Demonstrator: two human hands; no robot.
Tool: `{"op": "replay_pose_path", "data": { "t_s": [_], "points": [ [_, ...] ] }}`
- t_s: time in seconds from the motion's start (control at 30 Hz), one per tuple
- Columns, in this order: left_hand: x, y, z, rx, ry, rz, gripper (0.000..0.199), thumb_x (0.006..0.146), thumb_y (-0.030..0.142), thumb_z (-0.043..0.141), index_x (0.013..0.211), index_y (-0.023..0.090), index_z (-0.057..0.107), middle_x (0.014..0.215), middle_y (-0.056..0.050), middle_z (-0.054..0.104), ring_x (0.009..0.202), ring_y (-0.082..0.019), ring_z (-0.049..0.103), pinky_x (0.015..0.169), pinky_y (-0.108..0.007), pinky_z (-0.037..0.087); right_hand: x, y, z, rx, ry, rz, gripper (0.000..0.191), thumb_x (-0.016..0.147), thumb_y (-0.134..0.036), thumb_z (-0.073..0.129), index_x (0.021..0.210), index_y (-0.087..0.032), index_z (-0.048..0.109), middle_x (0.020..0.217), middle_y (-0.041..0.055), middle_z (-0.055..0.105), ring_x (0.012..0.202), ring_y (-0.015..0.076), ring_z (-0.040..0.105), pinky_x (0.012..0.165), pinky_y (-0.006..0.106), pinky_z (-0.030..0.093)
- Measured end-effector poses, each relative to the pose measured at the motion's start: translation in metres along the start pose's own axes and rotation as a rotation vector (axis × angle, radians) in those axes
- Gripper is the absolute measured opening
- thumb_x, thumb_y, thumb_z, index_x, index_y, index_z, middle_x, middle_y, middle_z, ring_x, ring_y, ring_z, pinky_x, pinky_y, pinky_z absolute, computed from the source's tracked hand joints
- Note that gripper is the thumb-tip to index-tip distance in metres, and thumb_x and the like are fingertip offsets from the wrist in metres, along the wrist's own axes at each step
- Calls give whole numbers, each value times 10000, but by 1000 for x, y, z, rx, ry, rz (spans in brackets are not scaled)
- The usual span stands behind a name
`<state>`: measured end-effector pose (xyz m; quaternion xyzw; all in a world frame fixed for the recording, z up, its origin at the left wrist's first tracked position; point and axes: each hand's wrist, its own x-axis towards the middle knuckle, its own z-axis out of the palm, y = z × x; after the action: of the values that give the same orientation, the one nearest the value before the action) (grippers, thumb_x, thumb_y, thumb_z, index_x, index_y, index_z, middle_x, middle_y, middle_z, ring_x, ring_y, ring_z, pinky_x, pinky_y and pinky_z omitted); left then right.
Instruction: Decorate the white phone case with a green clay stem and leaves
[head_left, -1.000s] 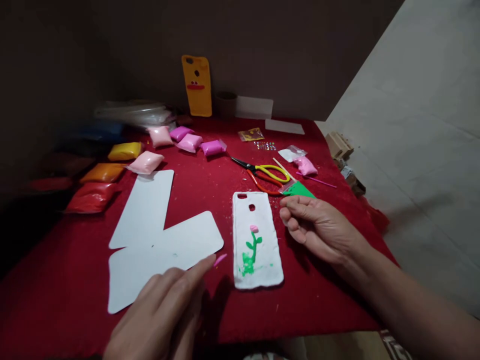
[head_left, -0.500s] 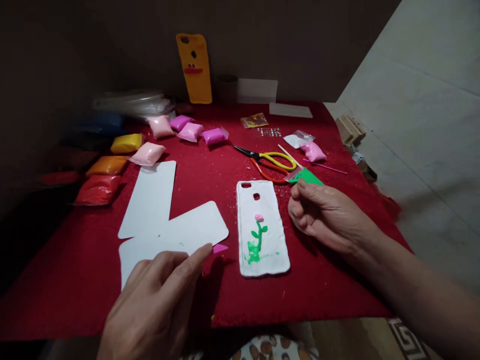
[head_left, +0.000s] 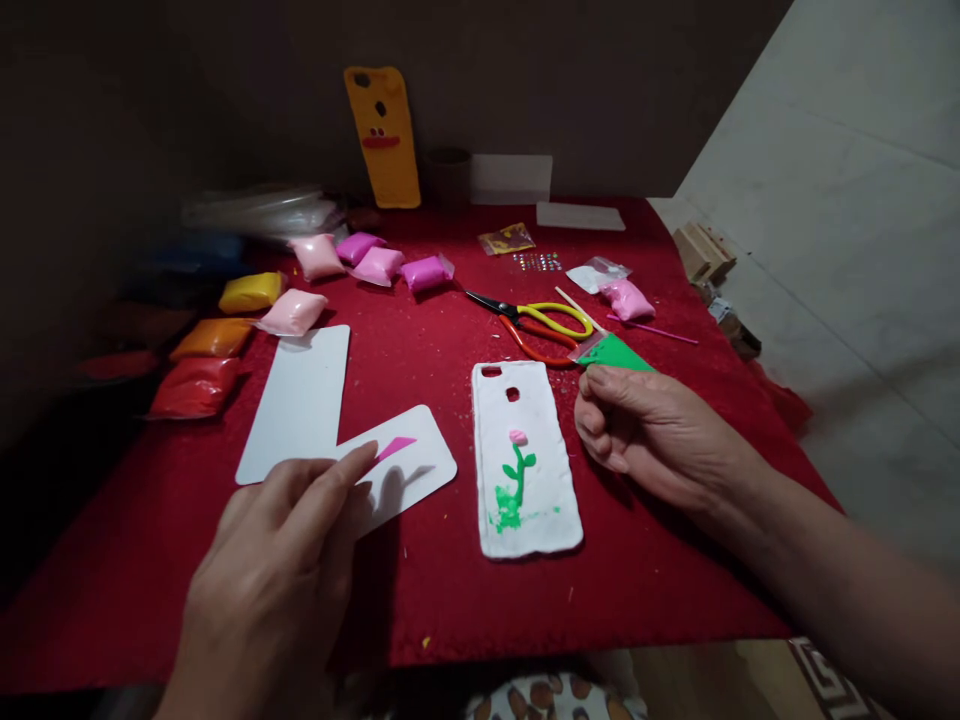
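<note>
My left hand (head_left: 289,565) pinches a flat pink pointed tool (head_left: 396,448), its tip showing past the index finger. It hovers over a white card (head_left: 420,480), casting a shadow there. My right hand (head_left: 652,430) is closed, thumb pressed to curled fingers, and what it holds, if anything, is hidden. Just behind those fingers lies a bag of green clay (head_left: 619,352). Between the hands, a white clay-covered phone case (head_left: 555,500) lies flat. On it is a flower with a pink bloom (head_left: 518,437), a green stem with leaves and a smeared green patch (head_left: 507,507) at its base.
Scissors (head_left: 529,318) with yellow and red handles lie behind the case. Pink (head_left: 377,265), orange (head_left: 211,338) and red (head_left: 195,388) clay bags sit at the left. Another white card (head_left: 300,400) lies there. A yellow phone case (head_left: 391,140) leans at the back.
My left hand has moved left and up, bringing the pink tool from beside the card to above it. My right hand stays almost where it was.
</note>
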<state>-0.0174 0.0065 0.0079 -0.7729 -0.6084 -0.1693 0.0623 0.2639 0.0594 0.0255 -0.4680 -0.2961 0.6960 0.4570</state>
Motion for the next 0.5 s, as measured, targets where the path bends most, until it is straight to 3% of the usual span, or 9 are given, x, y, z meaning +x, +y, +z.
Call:
{"op": "replay_pose_path", "data": {
  "t_s": [0.13,0.23,0.33,0.5],
  "points": [
    [9,2,-4,91,46,67,307,950,311,437,1184,190,595,1048,-102,589,931,-271,534,774,-405,460,0,-1,0,-49,4,-24,301,728,-376,757,703,-158,551,561,-27,555,437,70,479,344,144,360],
    [3,11,-7,-76,146,126,299,920,202,509,1213,170,556,1070,-105,563,944,-240,532,815,-374,440,-1,0,0,-108,20,-53,302,765,-395,722,697,-164,540,574,-21,571,432,69,480,342,146,362],
    [-7,23,-5,-261,39,264,293,961,239,442,1235,191,531,1086,-81,561,969,-183,555,817,-279,455,-2,1,1,-239,58,-82,278,801,-389,687,721,-166,541,612,-2,610,441,77,502,349,151,372],
    [-16,41,9,-238,-18,368,411,924,369,515,1267,144,502,1076,-87,643,971,-190,584,796,-253,507,-9,0,3,-713,153,-142,253,885,-389,561,749,-186,495,544,-17,585,418,89,518,382,166,404]
  ]
}}
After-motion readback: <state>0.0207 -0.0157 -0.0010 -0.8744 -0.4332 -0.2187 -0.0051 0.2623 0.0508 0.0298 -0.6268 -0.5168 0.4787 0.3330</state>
